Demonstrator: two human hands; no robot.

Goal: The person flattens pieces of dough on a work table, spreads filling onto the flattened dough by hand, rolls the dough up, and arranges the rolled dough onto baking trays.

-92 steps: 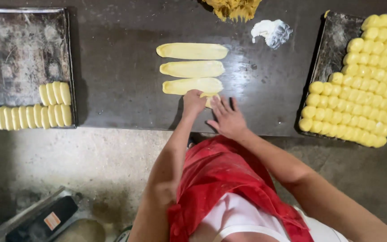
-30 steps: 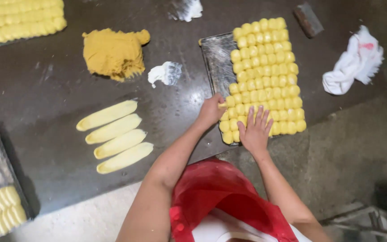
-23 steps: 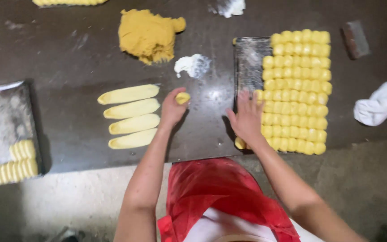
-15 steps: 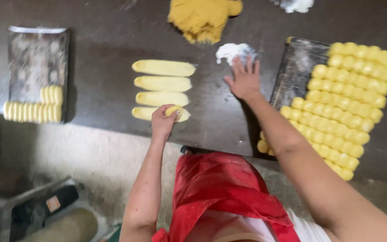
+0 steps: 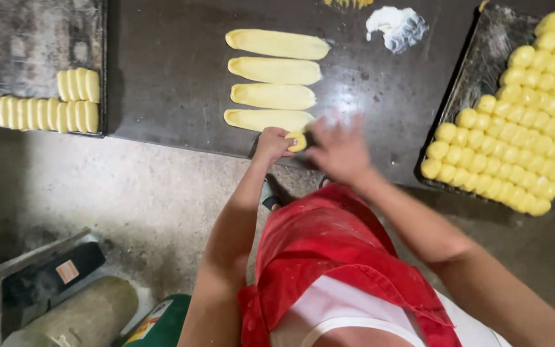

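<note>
Head view: a person at a dark worktable, left hand (image 5: 271,144) closed on a small round yellow dough ball (image 5: 296,141) at the table's near edge.
Right hand (image 5: 340,150), blurred, hovers beside it, fingers spread, holding nothing. Four flattened yellow dough strips (image 5: 271,96) lie just beyond; pressing this ball flat looks next, needing both palms.

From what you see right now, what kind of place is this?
Probably a small bakery work area. A baking tray is packed with yellow dough balls, flattened dough strips lie on the dark table, and the left hand holds a dough ball.
</note>
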